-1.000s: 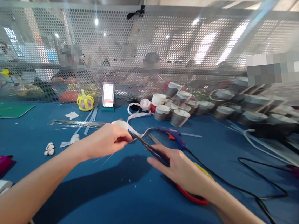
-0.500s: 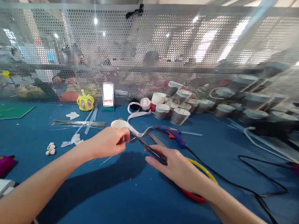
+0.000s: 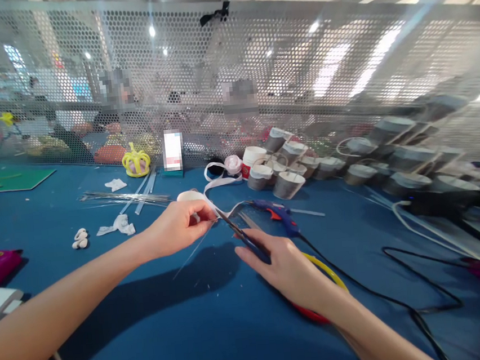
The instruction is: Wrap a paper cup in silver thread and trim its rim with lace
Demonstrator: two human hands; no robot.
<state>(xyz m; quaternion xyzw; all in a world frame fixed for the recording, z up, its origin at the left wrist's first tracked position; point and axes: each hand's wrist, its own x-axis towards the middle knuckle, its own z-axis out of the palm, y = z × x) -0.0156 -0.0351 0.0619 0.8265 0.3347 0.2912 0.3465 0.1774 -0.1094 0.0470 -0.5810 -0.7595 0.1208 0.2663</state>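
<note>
My left hand point(image 3: 188, 221) is closed, thumb and forefinger pinched together. White ribbon point(image 3: 217, 183) runs into this hand, and a broad pale curve shows above the knuckles. A thin strand trails down-left from the fingertips. My right hand point(image 3: 279, 258) is closed around a slim dark metal tool with a dark blue grip point(image 3: 255, 247). I cannot make out its exact kind. Its tip is at the ribbon beside my left fingertips. Beneath my right hand lie scissors with yellow and red handles point(image 3: 327, 270), partly hidden.
A blue glue gun point(image 3: 279, 213) with a black cord lies beyond my right hand. Several grey-and-white cups point(image 3: 289, 185) stand at the back right. Thin wires point(image 3: 129, 197), white scraps point(image 3: 121, 225) and a yellow crown-shaped piece point(image 3: 136, 160) sit left. A perforated screen point(image 3: 194, 54) borders the table.
My left hand has turned and shifted slightly right, its thumb now showing against the forefinger. The thin strand below it has come into clearer view. The right hand has barely moved.
</note>
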